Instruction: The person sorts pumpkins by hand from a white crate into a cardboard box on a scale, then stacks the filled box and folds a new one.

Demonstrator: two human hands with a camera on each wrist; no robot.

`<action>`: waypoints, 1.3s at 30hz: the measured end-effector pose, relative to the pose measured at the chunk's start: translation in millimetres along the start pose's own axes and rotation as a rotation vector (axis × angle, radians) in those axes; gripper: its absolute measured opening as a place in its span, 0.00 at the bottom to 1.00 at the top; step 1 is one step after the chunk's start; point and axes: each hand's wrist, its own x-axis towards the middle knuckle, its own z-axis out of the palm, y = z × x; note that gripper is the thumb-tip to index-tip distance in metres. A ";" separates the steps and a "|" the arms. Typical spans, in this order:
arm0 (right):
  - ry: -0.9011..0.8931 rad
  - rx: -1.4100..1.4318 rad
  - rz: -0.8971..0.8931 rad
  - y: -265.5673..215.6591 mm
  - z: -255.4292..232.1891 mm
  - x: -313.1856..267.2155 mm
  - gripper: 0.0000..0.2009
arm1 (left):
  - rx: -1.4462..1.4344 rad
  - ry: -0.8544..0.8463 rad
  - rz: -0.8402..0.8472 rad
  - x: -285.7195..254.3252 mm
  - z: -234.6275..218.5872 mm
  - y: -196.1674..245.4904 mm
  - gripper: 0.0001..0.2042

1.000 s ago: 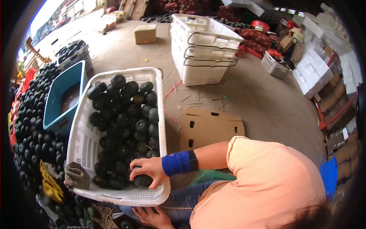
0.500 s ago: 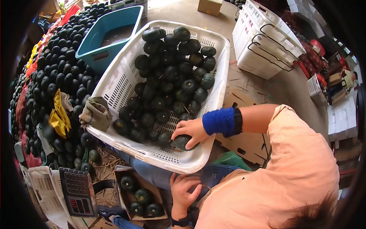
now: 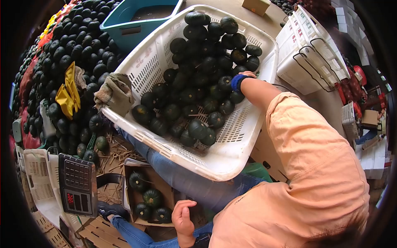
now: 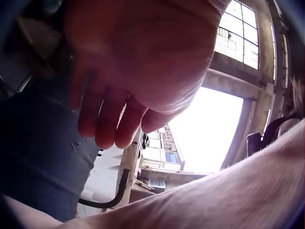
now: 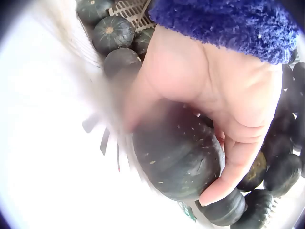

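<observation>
A large white plastic crate [image 3: 248, 136] tilts across the person's lap, heaped with dark green kabocha squash [image 3: 197, 129]. The right hand [image 3: 248, 74] reaches in by the crate's right wall, mostly hidden behind its blue wristband in the head view. In the right wrist view the right hand [image 5: 205, 90] grips one dark squash [image 5: 178, 148], thumb on one side and fingers on the other. The left hand [image 3: 183, 217] hangs beside the person's leg, holding nothing. Its fingers [image 4: 107, 117] are loose in the left wrist view.
Below the lap, a cardboard box [image 3: 165, 182] holds several squash, beside a scale with a keypad display [image 3: 77, 185]. A cloth glove [image 3: 115, 94] drapes over the crate's left corner. A squash pile [image 3: 82, 41], blue tub [image 3: 136, 31] and stacked white crates [image 3: 306, 53] stand around.
The right hand has left the crate's near right corner and moved farther along the right wall, where it grips a squash. The left hand has shifted away from the crate. The head view has turned.
</observation>
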 end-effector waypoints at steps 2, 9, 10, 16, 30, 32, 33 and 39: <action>0.090 -0.005 0.337 -19.3 0.5 -0.9 0.20 | 0.084 -0.146 -0.059 -6.2 4.6 11.1 0.12; -0.643 0.586 -0.610 70.1 -75.3 -83.9 0.26 | 0.179 -0.001 -0.068 -26.8 7.5 13.7 0.06; -0.802 0.828 -0.784 74.7 -81.2 -94.8 0.30 | 0.115 0.060 -0.122 -31.1 5.2 8.5 0.06; -1.319 1.486 -1.784 80.7 -100.8 -221.5 0.30 | -0.042 0.240 -0.216 -19.4 -32.9 -24.9 0.06; -1.681 2.368 -1.483 20.9 -56.4 -350.4 0.33 | 0.852 0.458 -0.620 109.1 -25.9 -142.7 0.35; -1.712 2.382 -1.465 15.2 -53.5 -347.5 0.32 | 0.890 0.458 -0.662 114.4 -23.1 -140.0 0.36; -1.739 2.378 -1.499 13.9 -53.6 -345.3 0.32 | 0.895 0.466 -0.651 115.0 -23.2 -140.0 0.36; -1.811 2.330 -1.552 10.7 -56.4 -339.6 0.32 | 0.895 0.402 -0.572 107.8 -30.8 -130.9 0.38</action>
